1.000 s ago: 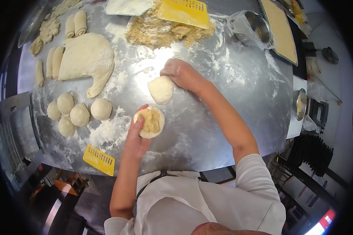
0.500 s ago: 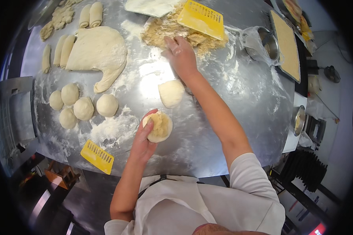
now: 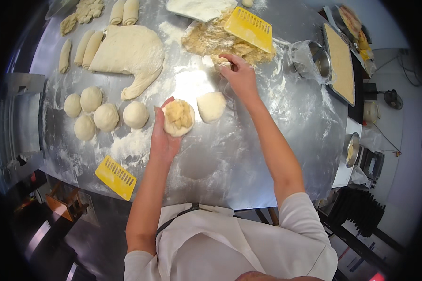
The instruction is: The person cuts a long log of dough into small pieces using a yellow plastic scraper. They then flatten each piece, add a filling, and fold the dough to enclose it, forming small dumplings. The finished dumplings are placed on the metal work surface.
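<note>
On my left hand (image 3: 166, 140) rests a round of dough (image 3: 186, 129) with a lump of crumbly yellow filling (image 3: 178, 114) on top; the fingers cup it from beneath and the side. My right hand (image 3: 241, 77) pinches a small clump of filling (image 3: 219, 60) just in front of the large mound of filling (image 3: 206, 42). A yellow slotted scraper (image 3: 249, 29) lies on that mound. Between my hands a flat piece of dough (image 3: 211, 107) lies on the floured steel table (image 3: 286, 154).
Several dough balls (image 3: 106, 117) sit at the left, below a large dough sheet (image 3: 131, 49) and dough rolls (image 3: 86, 49). Another yellow scraper (image 3: 116, 178) lies by the near edge. A metal bowl with plastic (image 3: 316, 61) and a filled tray (image 3: 340, 63) stand at the right.
My right hand has drawn back from the mound with a clump of filling between its fingers. My left hand has moved a little up and left, turning the filled dough more into view.
</note>
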Demonstrator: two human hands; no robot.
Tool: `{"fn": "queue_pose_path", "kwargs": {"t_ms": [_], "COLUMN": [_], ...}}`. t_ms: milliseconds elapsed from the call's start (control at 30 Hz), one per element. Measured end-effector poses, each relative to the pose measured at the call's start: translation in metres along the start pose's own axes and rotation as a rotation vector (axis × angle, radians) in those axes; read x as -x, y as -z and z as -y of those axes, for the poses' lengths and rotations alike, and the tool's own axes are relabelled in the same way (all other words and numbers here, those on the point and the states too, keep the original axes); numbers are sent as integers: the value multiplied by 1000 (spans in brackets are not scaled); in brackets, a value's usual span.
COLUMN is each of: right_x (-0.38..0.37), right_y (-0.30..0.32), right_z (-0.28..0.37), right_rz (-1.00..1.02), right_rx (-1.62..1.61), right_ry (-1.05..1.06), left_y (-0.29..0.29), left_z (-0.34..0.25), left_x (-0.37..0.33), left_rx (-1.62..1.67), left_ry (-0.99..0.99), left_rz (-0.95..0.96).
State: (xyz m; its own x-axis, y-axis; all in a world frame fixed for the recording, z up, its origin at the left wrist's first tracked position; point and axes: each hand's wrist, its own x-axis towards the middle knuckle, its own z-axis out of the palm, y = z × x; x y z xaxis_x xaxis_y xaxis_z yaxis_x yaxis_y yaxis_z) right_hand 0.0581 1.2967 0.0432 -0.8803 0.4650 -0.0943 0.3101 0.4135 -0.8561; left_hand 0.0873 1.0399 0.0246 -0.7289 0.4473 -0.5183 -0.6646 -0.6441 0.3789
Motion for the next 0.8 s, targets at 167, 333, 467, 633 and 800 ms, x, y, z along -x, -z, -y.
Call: {"fn": "queue_pose_path", "kwargs": {"t_ms": [167, 333, 467, 633, 800], "right_x": [89, 145, 170, 188, 212], "right_y": [-8, -57, -88, -85, -97], "right_z": [45, 44, 49, 82, 103], "right_rz": [226, 117, -62, 59, -51], "right_rx": [-347, -36, 295, 67, -102], "right_ry": [-116, 210, 525, 243, 119], "left_y": [9, 16, 12, 29, 38], "left_z": [0, 3, 13, -7, -27], "left_x": [-14, -4, 14, 32, 45], "left_rx": [-21, -5, -113, -80, -35], "left_ry": [-12, -3, -53, 40, 82], "left_rz": [64, 71, 7, 80, 252]}}
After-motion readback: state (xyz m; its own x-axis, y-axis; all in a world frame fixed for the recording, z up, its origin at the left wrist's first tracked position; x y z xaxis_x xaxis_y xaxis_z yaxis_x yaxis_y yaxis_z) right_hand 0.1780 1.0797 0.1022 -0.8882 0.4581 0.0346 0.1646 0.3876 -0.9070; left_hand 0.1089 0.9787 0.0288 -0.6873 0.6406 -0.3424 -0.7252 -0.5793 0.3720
